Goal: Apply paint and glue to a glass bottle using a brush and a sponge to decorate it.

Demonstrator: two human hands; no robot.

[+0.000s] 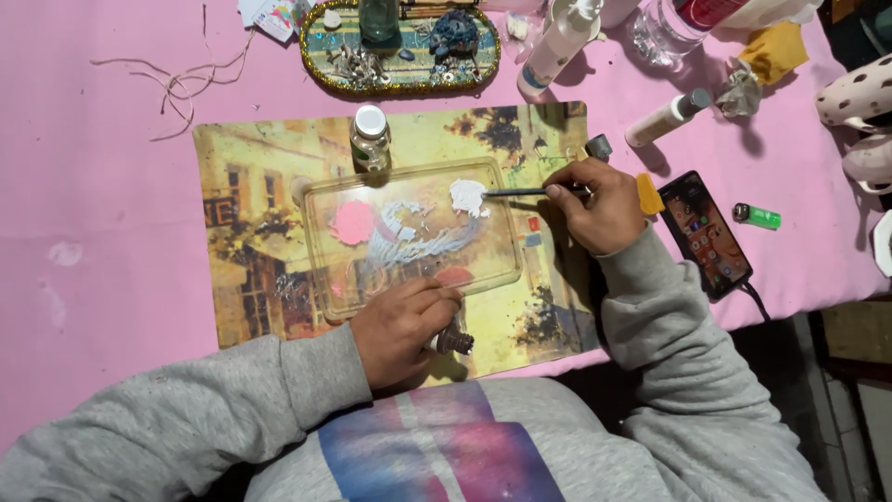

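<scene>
My right hand (602, 209) grips a thin dark tool (520, 192) whose tip touches a blob of white paint (467, 196) at the far right of a clear plastic tray (321, 270). The tray also carries a pink blob (353, 223), white smears (418, 242) and a red patch (453, 276). My left hand (400, 327) rests at the tray's near edge, closed around a small dark-capped bottle (453, 341) that lies tilted to the right. A small jar with a white lid (370, 136) stands just behind the tray.
The tray sits on a picture placemat (251, 307) over a pink tablecloth (93, 232). A smartphone (704, 232) and green lighter (760, 217) lie right of my right hand. An oval glittery tray (400, 85), white bottles (557, 45) (665, 118) and string (186, 84) are at the back.
</scene>
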